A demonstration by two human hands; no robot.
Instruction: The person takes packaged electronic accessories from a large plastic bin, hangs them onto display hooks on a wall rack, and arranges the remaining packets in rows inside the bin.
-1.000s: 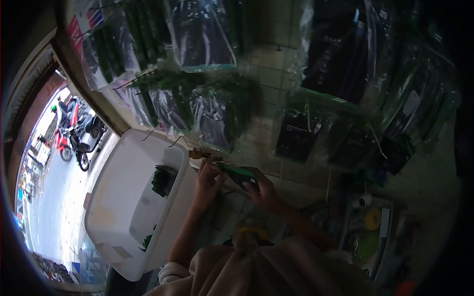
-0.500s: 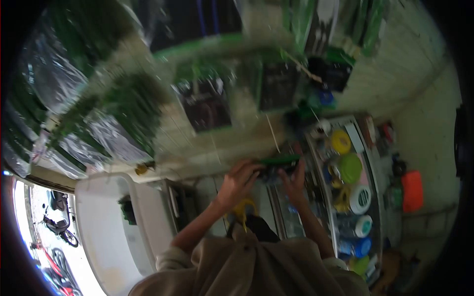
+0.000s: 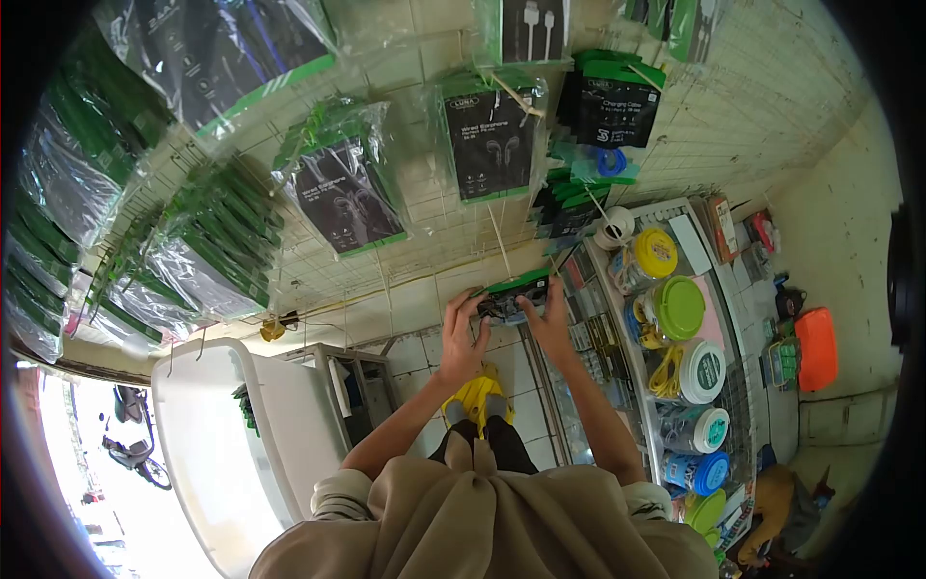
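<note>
Left hand (image 3: 463, 334) and right hand (image 3: 551, 324), half-closed, grip the black-and-green accessory packet (image 3: 512, 298) by its ends; likely light, pliable, slick: hold edges.

You have one small, flat packet (image 3: 511, 298) between your two hands, your left hand (image 3: 463, 333) gripping one end and your right hand (image 3: 548, 326) the other; its face is mostly black, with a green strip along the edge farthest from you and a small pale mark near your right fingers; it lies lengthwise across in front of you, slightly tilted; its print is too small to read.
</note>
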